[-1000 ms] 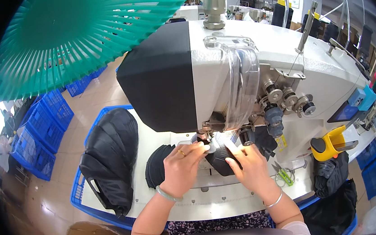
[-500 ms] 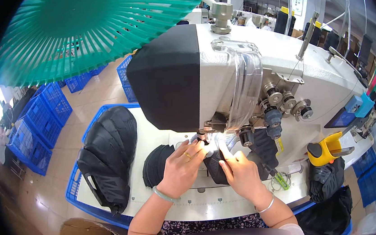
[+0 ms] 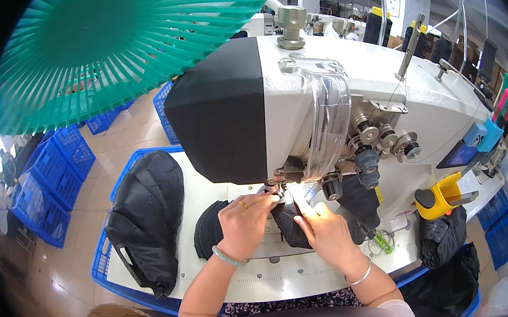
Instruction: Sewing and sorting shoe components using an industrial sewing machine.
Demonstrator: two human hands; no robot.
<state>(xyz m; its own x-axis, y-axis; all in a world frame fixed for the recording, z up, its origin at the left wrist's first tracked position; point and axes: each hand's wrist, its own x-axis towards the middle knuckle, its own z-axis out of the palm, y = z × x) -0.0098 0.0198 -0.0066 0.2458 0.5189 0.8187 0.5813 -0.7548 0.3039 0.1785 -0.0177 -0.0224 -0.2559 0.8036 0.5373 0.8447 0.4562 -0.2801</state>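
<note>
A black shoe upper piece (image 3: 290, 227) lies beneath the needle area of a white and black sewing machine (image 3: 216, 113). My left hand (image 3: 245, 225), with a ring and a pale bangle, has its fingertips pinched together beside the presser foot (image 3: 282, 187). What they pinch is too small to make out. My right hand (image 3: 329, 229) grips the upper piece from its right side, index finger along its top and thumb at its edge. A stack of black curved pieces (image 3: 208, 230) sits just left of my left hand. More black material (image 3: 359, 200) lies right of the needle.
Black shoe uppers (image 3: 149, 223) are piled at the left of the white machine table (image 3: 230, 288). Green-handled snips (image 3: 384, 241) and a yellow holder (image 3: 444, 196) are at the right. A green fan guard (image 3: 102, 45) hangs overhead. Blue crates (image 3: 41, 206) stand on the floor.
The left hand's fingers have drawn together into a pinch and moved slightly back from the upper piece. The right hand stays on the piece. The whole view has shifted slightly.
</note>
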